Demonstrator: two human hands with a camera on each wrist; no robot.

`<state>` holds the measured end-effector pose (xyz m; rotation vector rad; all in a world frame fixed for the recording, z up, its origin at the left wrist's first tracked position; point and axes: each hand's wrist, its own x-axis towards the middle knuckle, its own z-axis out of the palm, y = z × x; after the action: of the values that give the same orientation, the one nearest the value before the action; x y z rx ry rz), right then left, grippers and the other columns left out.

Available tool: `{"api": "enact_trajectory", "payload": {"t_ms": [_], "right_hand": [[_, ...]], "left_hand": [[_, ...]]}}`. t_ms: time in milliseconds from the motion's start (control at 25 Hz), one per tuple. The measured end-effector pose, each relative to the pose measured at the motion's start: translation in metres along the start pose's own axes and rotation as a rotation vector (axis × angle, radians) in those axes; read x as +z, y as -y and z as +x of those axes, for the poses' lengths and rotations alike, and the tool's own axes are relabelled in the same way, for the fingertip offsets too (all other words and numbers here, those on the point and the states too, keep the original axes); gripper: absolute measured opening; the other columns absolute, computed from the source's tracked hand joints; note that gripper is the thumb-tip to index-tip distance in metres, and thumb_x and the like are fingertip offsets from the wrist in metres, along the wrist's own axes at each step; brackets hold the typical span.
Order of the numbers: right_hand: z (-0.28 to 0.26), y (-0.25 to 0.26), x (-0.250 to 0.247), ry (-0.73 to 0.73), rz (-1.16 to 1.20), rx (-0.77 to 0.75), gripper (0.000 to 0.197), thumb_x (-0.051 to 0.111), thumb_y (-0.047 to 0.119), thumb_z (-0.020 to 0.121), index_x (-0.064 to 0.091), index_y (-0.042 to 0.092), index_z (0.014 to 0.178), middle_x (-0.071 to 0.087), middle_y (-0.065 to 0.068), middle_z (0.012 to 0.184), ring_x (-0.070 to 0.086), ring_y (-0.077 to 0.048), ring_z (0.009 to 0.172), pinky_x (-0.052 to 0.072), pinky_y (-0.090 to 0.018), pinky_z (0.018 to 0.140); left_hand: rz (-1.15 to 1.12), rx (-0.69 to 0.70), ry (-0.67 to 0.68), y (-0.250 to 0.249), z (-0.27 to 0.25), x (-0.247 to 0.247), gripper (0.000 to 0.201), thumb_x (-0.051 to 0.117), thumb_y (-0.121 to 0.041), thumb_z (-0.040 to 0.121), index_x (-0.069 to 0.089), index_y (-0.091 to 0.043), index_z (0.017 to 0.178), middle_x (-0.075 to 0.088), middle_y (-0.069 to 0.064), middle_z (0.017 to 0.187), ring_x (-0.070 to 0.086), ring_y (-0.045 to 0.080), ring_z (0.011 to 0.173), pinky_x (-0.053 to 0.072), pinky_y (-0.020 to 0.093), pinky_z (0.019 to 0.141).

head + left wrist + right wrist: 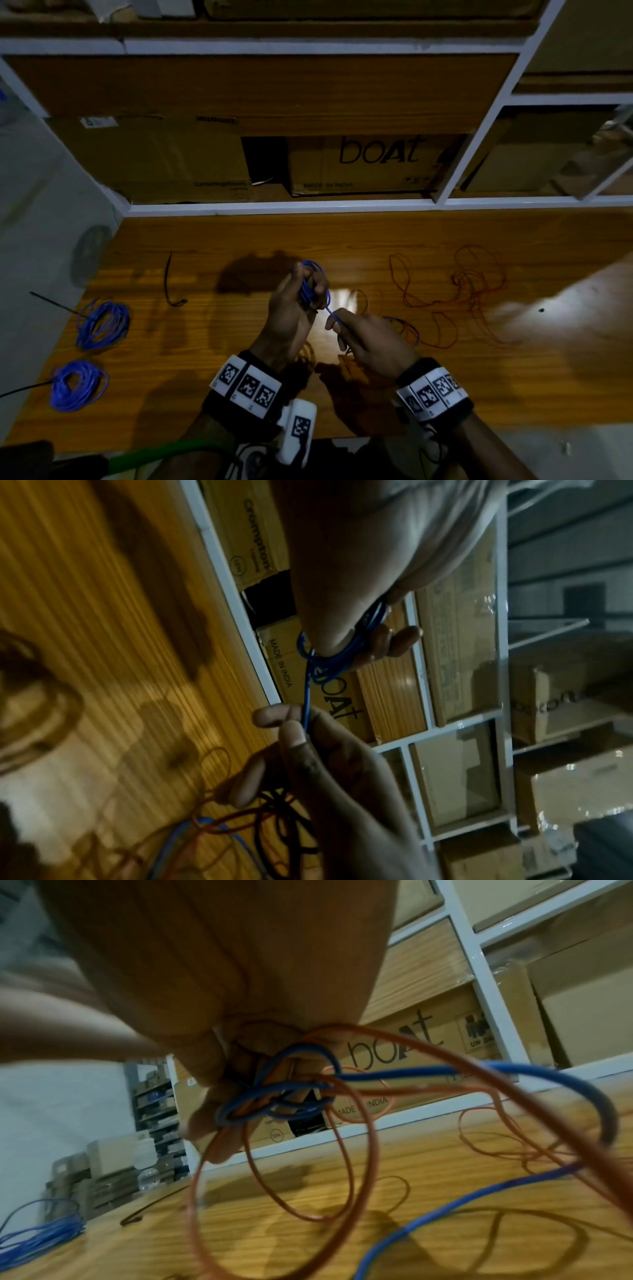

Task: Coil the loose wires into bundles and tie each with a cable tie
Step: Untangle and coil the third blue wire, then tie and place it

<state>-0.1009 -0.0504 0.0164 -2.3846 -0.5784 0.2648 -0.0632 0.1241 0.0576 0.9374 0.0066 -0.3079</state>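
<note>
Head view: your left hand [291,308] curls its fingers around a small coil of thin blue wire [313,284], held above the glossy brown wooden table [205,342]. Your right hand [370,339] pinches the same wire's trailing strand just beside it. Two finished blue wire bundles [102,323] lie at the table's left edge; loose thin orange wire [472,284] sprawls to the right.

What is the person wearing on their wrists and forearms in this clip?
Both hands are bare. The left hand has a black wristband with a row of white square tags printed with black-and-white fiducial patterns; a white camera module with one such tag hangs below it. The right hand has a matching black band with the same tags, and thin cables run along it. No sleeves are visible.
</note>
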Motion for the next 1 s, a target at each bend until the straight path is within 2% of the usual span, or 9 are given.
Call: {"api": "enact_trajectory", "payload": {"t_ms": [160, 240, 320, 400, 520, 600, 680, 840, 1000], "right_hand": [[-0.002, 0.010, -0.001, 0.082, -0.141, 0.003, 0.007, 0.045, 0.031, 0.103, 0.046, 0.034, 0.109, 0.060, 0.009, 0.082, 0.054, -0.011, 0.069, 0.047, -0.037, 0.060], [-0.001, 0.010, -0.003, 0.076, -0.207, 0.029, 0.009, 0.048, 0.023, 0.100, 0.046, 0.029, 0.107, 0.055, 0.008, 0.088, 0.051, -0.013, 0.072, 0.047, -0.037, 0.063], [0.000, 0.009, -0.006, 0.052, -0.273, 0.029, 0.015, 0.052, 0.017, 0.095, 0.050, 0.026, 0.106, 0.056, 0.005, 0.096, 0.054, -0.014, 0.078, 0.050, -0.035, 0.066], [0.001, 0.009, -0.006, 0.018, -0.332, 0.006, 0.022, 0.058, 0.013, 0.089, 0.056, 0.024, 0.107, 0.061, 0.002, 0.105, 0.058, -0.016, 0.085, 0.048, -0.029, 0.066], [0.003, 0.012, -0.002, 0.007, -0.484, 0.021, 0.030, 0.068, 0.015, 0.077, 0.065, 0.020, 0.107, 0.063, 0.001, 0.111, 0.057, -0.020, 0.091, 0.043, -0.031, 0.070], [0.003, 0.012, -0.001, -0.078, -0.623, 0.078, 0.024, 0.071, 0.029, 0.073, 0.067, 0.024, 0.096, 0.067, 0.004, 0.099, 0.059, -0.021, 0.093, 0.043, -0.042, 0.084], [0.002, 0.009, -0.002, -0.197, -0.638, 0.144, 0.020, 0.066, 0.041, 0.078, 0.066, 0.026, 0.091, 0.067, 0.004, 0.089, 0.060, -0.021, 0.092, 0.036, -0.047, 0.092], [-0.001, 0.006, 0.005, -0.296, -0.640, 0.050, 0.019, 0.061, 0.040, 0.085, 0.061, 0.025, 0.097, 0.060, 0.002, 0.095, 0.055, -0.020, 0.094, 0.031, -0.046, 0.089], [0.000, 0.009, -0.005, -0.409, -0.664, 0.023, 0.016, 0.062, 0.039, 0.087, 0.062, 0.023, 0.090, 0.057, 0.003, 0.097, 0.054, -0.020, 0.094, 0.032, -0.047, 0.090]], "left_hand": [[0.325, 0.047, -0.062, 0.014, 0.008, 0.005, 0.032, 0.030, -0.030, 0.109, 0.051, -0.012, 0.093, 0.071, 0.005, 0.086, 0.046, 0.013, 0.057, 0.039, 0.029, 0.062], [0.545, 0.053, -0.065, 0.019, 0.009, 0.005, 0.040, 0.030, -0.036, 0.109, 0.053, -0.005, 0.098, 0.070, 0.011, 0.088, 0.049, 0.015, 0.059, 0.042, 0.029, 0.063], [0.777, 0.035, -0.051, 0.023, 0.008, 0.006, 0.047, 0.032, -0.041, 0.108, 0.058, -0.002, 0.101, 0.068, 0.003, 0.076, 0.054, 0.011, 0.057, 0.045, 0.027, 0.061], [0.981, 0.002, -0.039, 0.029, 0.003, 0.009, 0.039, 0.036, -0.040, 0.107, 0.055, -0.007, 0.103, 0.061, -0.005, 0.072, 0.055, 0.005, 0.059, 0.042, 0.021, 0.058], [1.251, -0.010, -0.016, 0.035, -0.002, 0.013, 0.033, 0.035, -0.042, 0.107, 0.047, -0.011, 0.108, 0.056, 0.000, 0.079, 0.055, 0.010, 0.061, 0.038, 0.021, 0.051], [1.361, 0.043, 0.003, 0.033, -0.003, 0.014, 0.029, 0.034, -0.041, 0.107, 0.046, -0.014, 0.106, 0.056, 0.001, 0.080, 0.053, 0.010, 0.061, 0.037, 0.023, 0.052], [1.458, 0.091, -0.009, 0.031, -0.003, 0.012, 0.029, 0.034, -0.039, 0.107, 0.047, -0.014, 0.108, 0.054, -0.003, 0.076, 0.049, 0.007, 0.057, 0.032, 0.022, 0.050], [1.643, 0.089, 0.028, 0.032, -0.001, 0.005, 0.041, 0.031, -0.042, 0.106, 0.045, -0.009, 0.125, 0.061, 0.001, 0.080, 0.055, 0.011, 0.062, 0.039, 0.025, 0.051], [1.557, 0.027, 0.096, 0.033, 0.002, 0.002, 0.029, 0.034, -0.039, 0.106, 0.049, -0.014, 0.113, 0.058, -0.002, 0.075, 0.053, 0.010, 0.058, 0.035, 0.027, 0.050]]}}
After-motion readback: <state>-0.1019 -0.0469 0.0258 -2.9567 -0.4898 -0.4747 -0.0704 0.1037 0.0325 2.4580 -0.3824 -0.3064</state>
